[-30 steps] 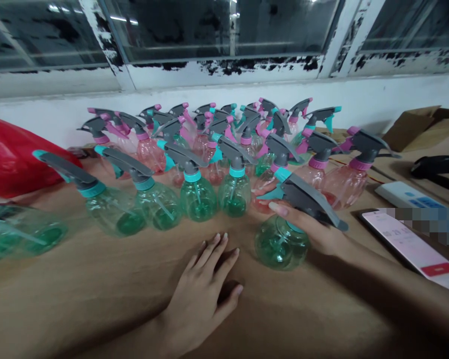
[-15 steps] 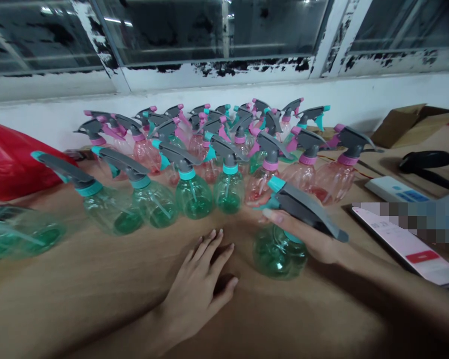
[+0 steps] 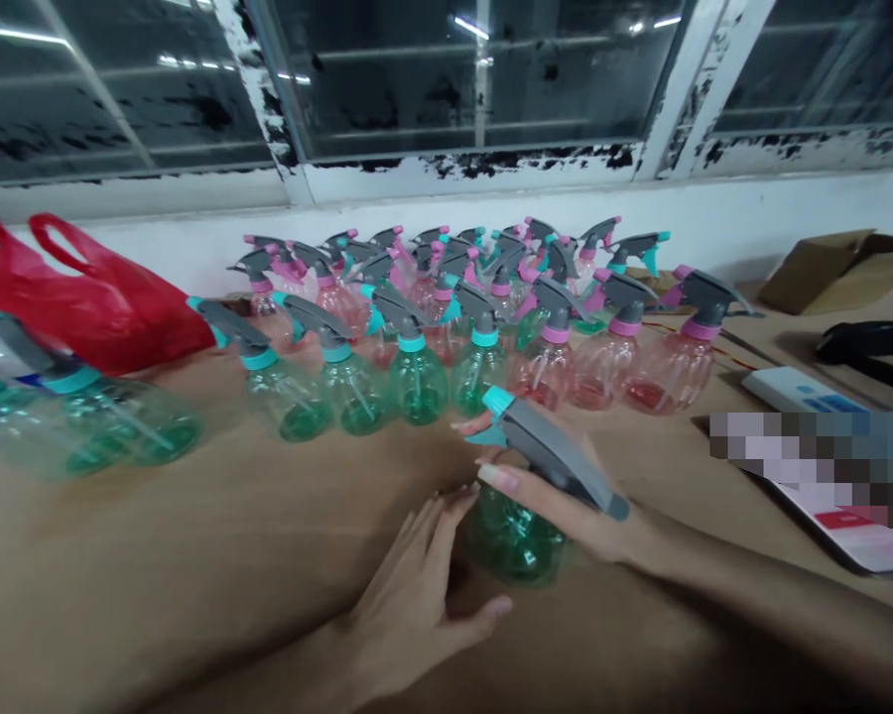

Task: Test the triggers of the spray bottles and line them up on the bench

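Observation:
My right hand (image 3: 566,511) grips a green spray bottle (image 3: 517,540) by its neck, under the grey trigger head (image 3: 547,456) with a teal nozzle. The bottle stands on the brown table (image 3: 193,555). My left hand (image 3: 417,605) lies beside the bottle's left side with fingers spread and the thumb out, touching or nearly touching it. Behind them stand several green spray bottles (image 3: 417,382) and pink spray bottles (image 3: 610,362) in rows up to the wall.
A red plastic bag (image 3: 89,297) lies at the back left, with more green bottles (image 3: 96,426) lying near it. At the right are a phone (image 3: 855,526), a white device (image 3: 804,392), a black object (image 3: 870,342) and a cardboard box (image 3: 840,268).
My right hand has drawn the green bottle toward me and to the left. My left hand has come up against the bottle's side. The view has shifted left.

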Demonstrator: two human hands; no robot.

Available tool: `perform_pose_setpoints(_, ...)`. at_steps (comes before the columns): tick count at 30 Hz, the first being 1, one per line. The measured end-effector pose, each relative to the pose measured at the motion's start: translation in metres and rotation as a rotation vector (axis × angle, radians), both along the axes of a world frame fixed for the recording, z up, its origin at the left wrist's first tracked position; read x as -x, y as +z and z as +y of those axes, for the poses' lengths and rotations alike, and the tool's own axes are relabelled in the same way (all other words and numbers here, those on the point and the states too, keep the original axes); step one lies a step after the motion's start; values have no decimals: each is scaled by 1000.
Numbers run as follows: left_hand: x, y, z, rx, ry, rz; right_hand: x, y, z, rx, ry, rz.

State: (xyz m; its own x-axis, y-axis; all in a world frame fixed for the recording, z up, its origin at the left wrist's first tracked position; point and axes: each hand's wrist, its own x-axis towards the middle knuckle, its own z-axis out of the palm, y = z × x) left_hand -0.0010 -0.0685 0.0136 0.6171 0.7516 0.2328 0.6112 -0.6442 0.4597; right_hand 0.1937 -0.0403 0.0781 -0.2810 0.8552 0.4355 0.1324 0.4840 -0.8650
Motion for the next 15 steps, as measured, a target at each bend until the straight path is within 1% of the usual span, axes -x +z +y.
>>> perform_pose_setpoints(2,10,3,-8,11,70,-20,15,-1,-1,-7,68,48)
perform_pose_setpoints(5,29,6,-19,-23,156,-46,42,-3,-1,2,185,124)
perform_pose_setpoints(8,49,8,-30,-74,242,-88,74,-2,0,-12,265,123)
perform_pose_setpoints(12,76,6,-40,-143,395,-203,125,0,9,-74,320,100)
perform_pose_setpoints(15,99,2,-42,-197,556,-268,167,2,17,-141,345,77)
